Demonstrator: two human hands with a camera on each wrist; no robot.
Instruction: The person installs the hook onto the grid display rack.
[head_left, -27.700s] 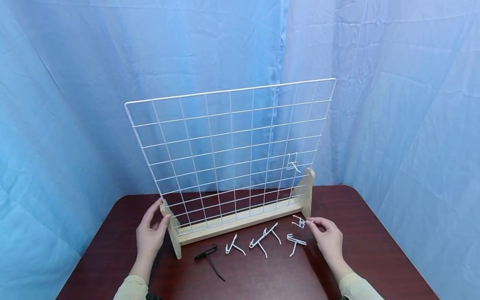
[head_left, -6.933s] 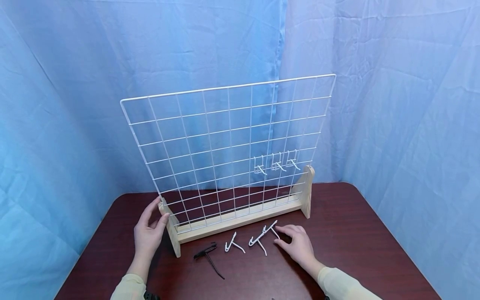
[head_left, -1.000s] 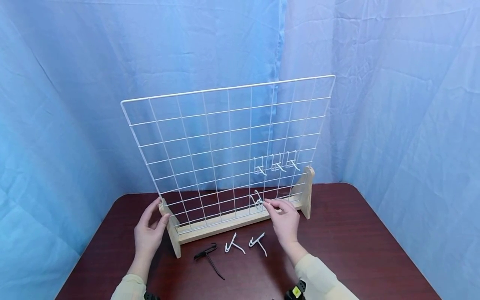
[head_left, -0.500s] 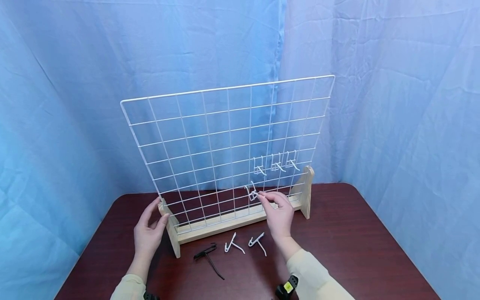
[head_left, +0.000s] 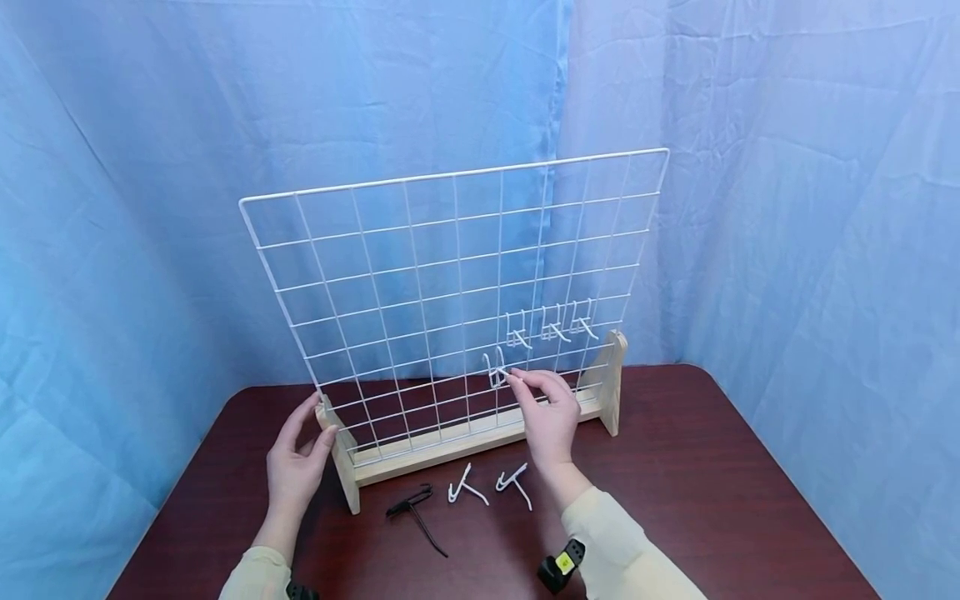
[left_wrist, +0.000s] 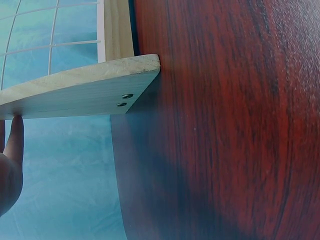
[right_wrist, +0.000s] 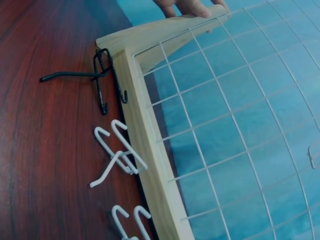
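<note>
A white wire grid panel [head_left: 408,225] stands upright in a wooden stand [head_left: 442,458]. My left hand [head_left: 297,462] grips the top of the stand's left end piece [left_wrist: 100,80], thumb in front and fingers behind. My right hand [head_left: 551,412] pinches the prong of a white double-wire hook [head_left: 495,367] between thumb and fingertips. This hook is held up at the grid's lower middle, its two curved tips upward and overlapping the wires. Up and to its right, three white hooks [head_left: 555,327] hang in a row on one crosswire. The right wrist view leaves out the right hand.
On the dark red table [head_left: 675,500], in front of the stand, lie two white hooks [head_left: 468,486] [head_left: 514,485] and a longer black hook [right_wrist: 102,75]. Blue curtains [head_left: 135,167] enclose the table's back and sides.
Over the last second, my right hand has lifted its hook up and slightly left along the grid. Earlier only one hook hung there, then three. The left hand keeps its grip.
</note>
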